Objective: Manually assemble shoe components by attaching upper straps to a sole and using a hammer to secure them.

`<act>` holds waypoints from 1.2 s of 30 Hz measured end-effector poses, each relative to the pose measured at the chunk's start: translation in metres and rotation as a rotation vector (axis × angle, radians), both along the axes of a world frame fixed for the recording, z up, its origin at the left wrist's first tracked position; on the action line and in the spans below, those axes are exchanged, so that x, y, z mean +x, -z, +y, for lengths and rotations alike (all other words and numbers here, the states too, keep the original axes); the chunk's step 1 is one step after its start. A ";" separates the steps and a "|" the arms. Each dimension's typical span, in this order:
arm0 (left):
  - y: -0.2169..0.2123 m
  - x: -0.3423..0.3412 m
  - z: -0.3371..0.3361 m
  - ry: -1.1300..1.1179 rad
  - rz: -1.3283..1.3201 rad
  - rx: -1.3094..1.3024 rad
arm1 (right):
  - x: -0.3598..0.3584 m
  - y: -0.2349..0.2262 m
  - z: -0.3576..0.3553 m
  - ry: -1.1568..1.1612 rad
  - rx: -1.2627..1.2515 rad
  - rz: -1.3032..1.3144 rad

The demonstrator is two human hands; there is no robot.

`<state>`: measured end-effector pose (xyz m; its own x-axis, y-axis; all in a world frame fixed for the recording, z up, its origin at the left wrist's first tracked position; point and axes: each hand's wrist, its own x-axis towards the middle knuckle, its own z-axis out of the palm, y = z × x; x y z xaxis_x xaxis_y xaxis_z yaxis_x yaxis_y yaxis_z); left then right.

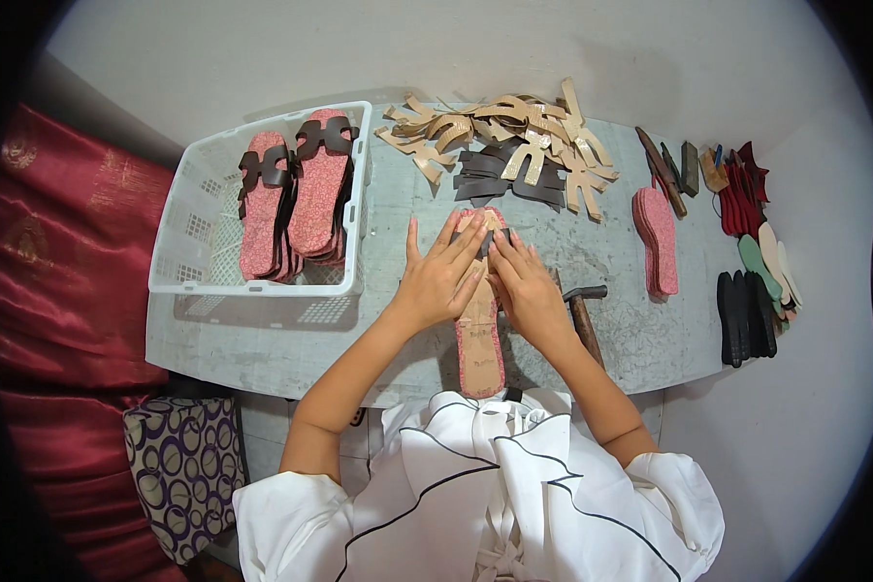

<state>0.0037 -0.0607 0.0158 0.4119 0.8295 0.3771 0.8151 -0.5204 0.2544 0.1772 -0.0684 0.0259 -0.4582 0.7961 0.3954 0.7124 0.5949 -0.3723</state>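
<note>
1. Both hands, left hand (443, 276) and right hand (524, 286), are pressing flat, fingers spread, on a pink sandal sole (480, 349) lying mid-desk (262, 339).
2. Sole's looking light and bendy, strap (482, 225) soft, so pinching the edges near the toe is probably working best.
3. Hammer (582, 310) is sitting just right of it.

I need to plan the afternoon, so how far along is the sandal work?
Done: a white basket holds several pink sandals with dark straps on. In hand: the left hand and right hand both press a strap onto one sole on the table. Left: a pile of tan and dark straps and a stack of bare pink soles remain.
</note>
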 end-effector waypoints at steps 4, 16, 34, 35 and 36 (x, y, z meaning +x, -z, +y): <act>0.001 -0.008 0.008 0.121 -0.005 -0.032 | 0.002 -0.001 -0.004 0.035 0.041 -0.141; 0.000 -0.023 0.023 0.307 0.033 -0.049 | 0.023 -0.006 -0.008 0.181 -0.085 0.024; -0.003 -0.020 0.023 0.298 0.006 -0.051 | 0.076 0.028 0.000 0.213 -0.750 0.803; -0.002 -0.020 0.023 0.295 0.005 -0.040 | 0.077 0.028 0.001 0.211 -0.752 0.801; -0.002 -0.020 0.023 0.291 0.004 -0.041 | 0.078 0.028 0.001 0.192 -0.762 0.832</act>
